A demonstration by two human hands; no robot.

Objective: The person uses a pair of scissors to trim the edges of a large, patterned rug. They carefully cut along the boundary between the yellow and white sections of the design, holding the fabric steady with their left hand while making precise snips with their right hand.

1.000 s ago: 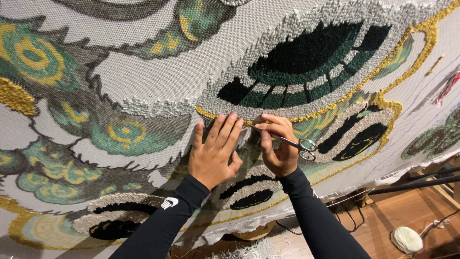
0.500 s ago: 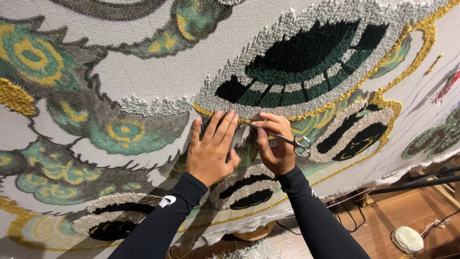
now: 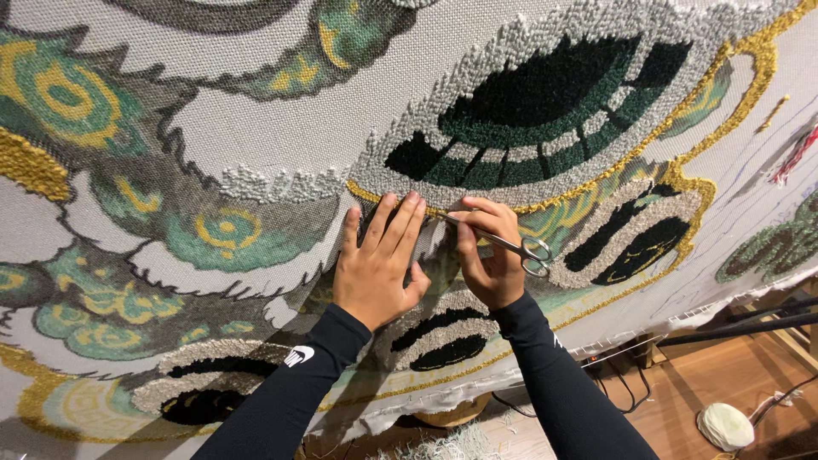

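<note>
A large tufted rug [image 3: 281, 136] hangs stretched in front of me, patterned in white, grey, green, black and gold. My left hand [image 3: 375, 264] lies flat on it, fingers together and pointing up at a gold yarn line. Right beside it, my right hand [image 3: 487, 255] grips small metal scissors [image 3: 507, 245], blades aimed left at the gold line near my left fingertips, finger loops sticking out to the right. Both arms wear black sleeves.
Below the rug's lower edge is a wooden floor [image 3: 682, 392] with a ball of pale yarn [image 3: 726, 424], dark cables [image 3: 613, 383] and loose yarn scraps [image 3: 443, 443]. A black bar [image 3: 741, 328] runs along the lower right. Red yarn [image 3: 792, 158] hangs at the right edge.
Both hands have shifted slightly up the rug toward the gold line; the scissors stay in my right hand.
</note>
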